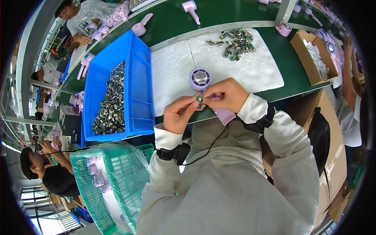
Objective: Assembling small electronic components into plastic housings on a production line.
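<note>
The left hand (pixel 177 114) pinches a small green circuit board (pixel 199 102) between thumb and forefinger — the right hand (pixel 230 95) meets its edge with bunched fingertips, whether pinching I cannot tell — a purple fan (pixel 200 77) just beyond them.

Bright, even indoor light fills this wide fisheye view, casting only soft shadows; the window (pixel 51 224) at lower left is blown out to white, and the foam sheet (pixel 170 76) looks very pale. The circuit board (pixel 199 102) near the middle is fairly clear, its fine detail too small to read. Straight edges bend toward dark, rounded corners.
</note>
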Demonstrator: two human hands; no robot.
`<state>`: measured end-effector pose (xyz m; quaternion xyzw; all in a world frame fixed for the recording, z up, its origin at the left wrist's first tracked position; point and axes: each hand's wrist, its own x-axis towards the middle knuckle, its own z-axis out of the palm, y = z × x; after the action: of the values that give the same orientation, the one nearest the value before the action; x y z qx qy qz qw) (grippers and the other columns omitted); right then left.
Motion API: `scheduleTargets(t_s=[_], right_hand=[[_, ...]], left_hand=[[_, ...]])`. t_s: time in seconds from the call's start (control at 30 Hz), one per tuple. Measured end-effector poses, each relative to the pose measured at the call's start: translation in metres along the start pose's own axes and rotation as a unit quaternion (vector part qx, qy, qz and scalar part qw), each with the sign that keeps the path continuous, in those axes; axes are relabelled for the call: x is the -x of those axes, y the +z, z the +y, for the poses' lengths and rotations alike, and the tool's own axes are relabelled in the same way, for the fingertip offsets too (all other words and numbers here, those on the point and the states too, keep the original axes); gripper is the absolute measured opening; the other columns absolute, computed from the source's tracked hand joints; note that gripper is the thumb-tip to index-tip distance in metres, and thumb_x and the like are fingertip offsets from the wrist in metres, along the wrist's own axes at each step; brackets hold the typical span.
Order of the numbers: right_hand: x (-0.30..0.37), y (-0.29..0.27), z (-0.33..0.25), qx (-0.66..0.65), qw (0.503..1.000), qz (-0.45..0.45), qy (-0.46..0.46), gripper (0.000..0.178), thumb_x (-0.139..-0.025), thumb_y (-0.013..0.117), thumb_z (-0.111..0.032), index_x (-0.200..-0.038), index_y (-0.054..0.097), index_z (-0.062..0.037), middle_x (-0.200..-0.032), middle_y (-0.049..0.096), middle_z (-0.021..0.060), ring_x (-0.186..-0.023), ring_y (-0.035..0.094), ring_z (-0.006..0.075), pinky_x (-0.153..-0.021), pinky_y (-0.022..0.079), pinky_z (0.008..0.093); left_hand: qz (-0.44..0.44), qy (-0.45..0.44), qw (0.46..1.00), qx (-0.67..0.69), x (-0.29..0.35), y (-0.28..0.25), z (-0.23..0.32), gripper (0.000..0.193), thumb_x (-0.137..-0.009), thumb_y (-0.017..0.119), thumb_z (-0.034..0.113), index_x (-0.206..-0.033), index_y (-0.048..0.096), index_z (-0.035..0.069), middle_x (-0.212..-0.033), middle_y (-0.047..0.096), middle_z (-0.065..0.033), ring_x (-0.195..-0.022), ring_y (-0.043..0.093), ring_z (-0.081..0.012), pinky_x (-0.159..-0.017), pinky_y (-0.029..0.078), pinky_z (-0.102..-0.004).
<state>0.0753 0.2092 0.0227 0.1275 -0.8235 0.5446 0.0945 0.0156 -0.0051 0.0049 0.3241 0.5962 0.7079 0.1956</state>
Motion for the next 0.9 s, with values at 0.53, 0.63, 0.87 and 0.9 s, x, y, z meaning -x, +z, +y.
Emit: scheduleTargets(t_s=[0.53, 0.63, 0.87, 0.9], right_hand=[[0.001, 0.002, 0.004, -0.019, 0.999, 0.026, 0.034, 0.012, -0.082, 0.080, -0.011, -0.092, 0.075, -0.0067, -0.054, 0.037, -0.0039, -0.052, 0.033, 0.0044, -0.049, 0.027, 0.0256], [0.001, 0.004, 0.007, -0.001, 0.999, 0.035, 0.030, 0.011, -0.083, 0.078, -0.009, -0.093, 0.074, -0.0064, -0.055, 0.039, -0.0035, -0.052, 0.033, 0.0046, -0.050, 0.030, 0.0246], [0.000, 0.002, -0.001, -0.019, 0.999, 0.034, 0.024, 0.017, -0.082, 0.077, -0.008, -0.099, 0.074, -0.0073, -0.062, 0.046, -0.0009, -0.056, 0.041, 0.0069, -0.054, 0.036, 0.0242], [0.001, 0.000, -0.004, -0.016, 0.999, 0.019, 0.021, 0.018, -0.082, 0.077, -0.008, -0.101, 0.074, -0.0078, -0.064, 0.049, 0.0002, -0.057, 0.045, 0.0079, -0.054, 0.038, 0.0246]], left_hand=[[-0.023, -0.032, 0.999, 0.004, -0.002, -0.010, -0.003, 0.023, -0.097, 0.059, -0.002, -0.118, 0.066, -0.003, -0.109, 0.067, -0.0185, -0.095, 0.070, -0.0270, -0.082, 0.061, -0.0366], [-0.014, -0.024, 1.000, 0.016, -0.008, -0.009, -0.004, 0.022, -0.097, 0.060, -0.001, -0.118, 0.066, -0.003, -0.109, 0.067, -0.0181, -0.096, 0.070, -0.0261, -0.083, 0.061, -0.0361], [0.049, -0.031, 0.998, 0.022, -0.005, -0.001, -0.006, 0.023, -0.098, 0.060, 0.002, -0.119, 0.065, -0.004, -0.110, 0.069, -0.0166, -0.098, 0.070, -0.0242, -0.085, 0.061, -0.0360], [0.067, -0.031, 0.997, 0.027, -0.003, 0.002, -0.008, 0.023, -0.098, 0.060, 0.002, -0.120, 0.065, -0.005, -0.111, 0.069, -0.0162, -0.098, 0.070, -0.0237, -0.086, 0.061, -0.0359]])
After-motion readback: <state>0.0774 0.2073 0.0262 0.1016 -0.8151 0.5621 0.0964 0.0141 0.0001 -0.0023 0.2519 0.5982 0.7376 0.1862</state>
